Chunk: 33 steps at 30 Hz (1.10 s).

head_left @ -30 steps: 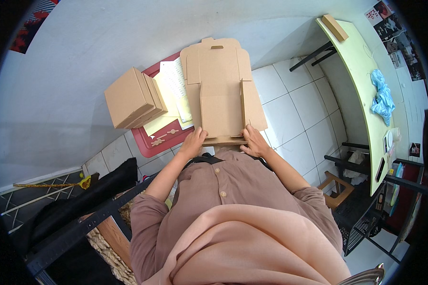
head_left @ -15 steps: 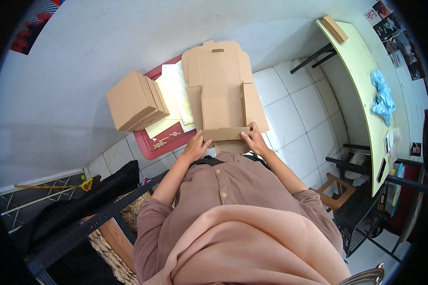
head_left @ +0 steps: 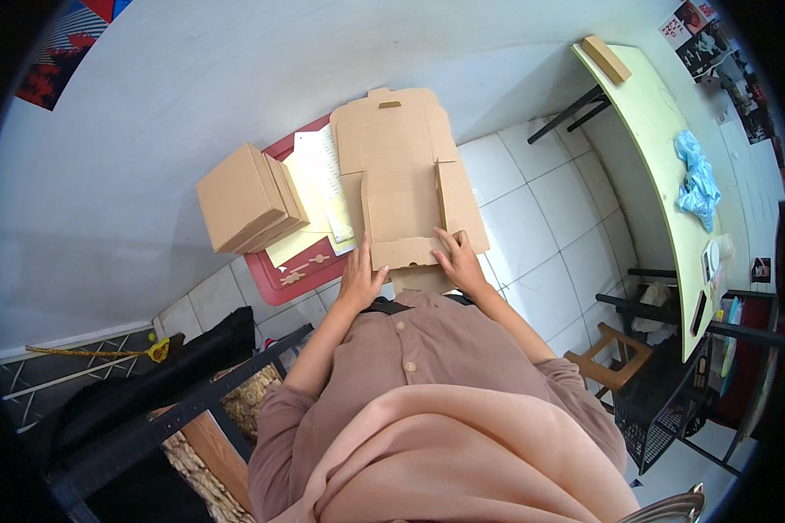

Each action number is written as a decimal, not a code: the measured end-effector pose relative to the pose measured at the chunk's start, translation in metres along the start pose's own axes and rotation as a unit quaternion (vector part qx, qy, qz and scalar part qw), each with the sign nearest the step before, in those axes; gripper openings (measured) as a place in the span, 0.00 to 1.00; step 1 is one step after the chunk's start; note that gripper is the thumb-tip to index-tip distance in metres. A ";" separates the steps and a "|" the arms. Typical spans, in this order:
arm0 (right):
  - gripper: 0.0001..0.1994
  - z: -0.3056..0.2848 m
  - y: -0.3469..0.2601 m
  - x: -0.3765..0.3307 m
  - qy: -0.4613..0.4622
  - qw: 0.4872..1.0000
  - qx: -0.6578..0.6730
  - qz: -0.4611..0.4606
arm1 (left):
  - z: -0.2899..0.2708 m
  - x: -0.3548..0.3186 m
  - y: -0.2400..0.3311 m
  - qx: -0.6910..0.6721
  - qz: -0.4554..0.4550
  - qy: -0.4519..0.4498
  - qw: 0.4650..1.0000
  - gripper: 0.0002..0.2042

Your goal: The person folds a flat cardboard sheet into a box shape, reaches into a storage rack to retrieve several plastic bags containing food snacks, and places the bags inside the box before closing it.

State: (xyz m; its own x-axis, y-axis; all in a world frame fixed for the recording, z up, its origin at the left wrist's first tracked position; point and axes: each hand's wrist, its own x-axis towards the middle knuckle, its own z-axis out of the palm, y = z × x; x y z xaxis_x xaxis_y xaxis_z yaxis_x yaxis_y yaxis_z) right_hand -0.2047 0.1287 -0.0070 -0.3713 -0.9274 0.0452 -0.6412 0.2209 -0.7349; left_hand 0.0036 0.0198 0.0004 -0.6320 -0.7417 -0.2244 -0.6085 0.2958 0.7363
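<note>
A partly folded brown cardboard box (head_left: pixel 401 213) lies in front of me, its long lid panel stretching away toward the wall. Its two side walls stand up, and a low front panel with a small notch faces me. Along the near left corner, my left hand (head_left: pixel 360 281) rests with its fingers extended and its thumb by the front panel. My right hand (head_left: pixel 460 261) touches the near right corner, fingers apart. Neither hand is wrapped round the cardboard.
Left of the box, folded cardboard boxes (head_left: pixel 244 199) are stacked on a red low table (head_left: pixel 292 283) with papers (head_left: pixel 318 179) and small cardboard scraps (head_left: pixel 294 278). A pale yellow desk (head_left: pixel 650 113) at the right holds a blue plastic bag (head_left: pixel 698 183). Below it stands a wooden stool (head_left: pixel 615 357).
Both hands have loosened from the front panel's ends; the fingers now lie straighter along the corners. The front panel's notched edge now shows nearer me. The whole view has shifted slightly.
</note>
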 end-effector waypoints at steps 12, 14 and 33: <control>0.22 -0.006 0.004 0.008 -0.026 0.999 -0.032 0.018 | 0.022 0.022 0.007 0.234 0.282 0.032 0.930 0.29; 0.25 -0.008 0.005 0.010 -0.050 0.997 -0.010 0.055 | 0.028 0.020 0.002 0.241 0.288 0.040 0.926 0.29; 0.10 0.030 -0.002 0.011 -0.131 0.925 -0.270 -0.235 | 0.047 0.033 -0.009 0.269 0.238 0.006 0.933 0.13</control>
State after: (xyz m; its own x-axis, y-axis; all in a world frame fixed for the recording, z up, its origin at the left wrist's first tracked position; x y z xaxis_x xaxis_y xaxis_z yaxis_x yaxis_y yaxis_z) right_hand -0.1880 0.1090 -0.0253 0.1639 -0.9849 0.0559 -0.9583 -0.1725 -0.2279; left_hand -0.0346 0.0214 -0.0434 -0.8890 -0.4545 0.0567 -0.4145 0.8510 0.3223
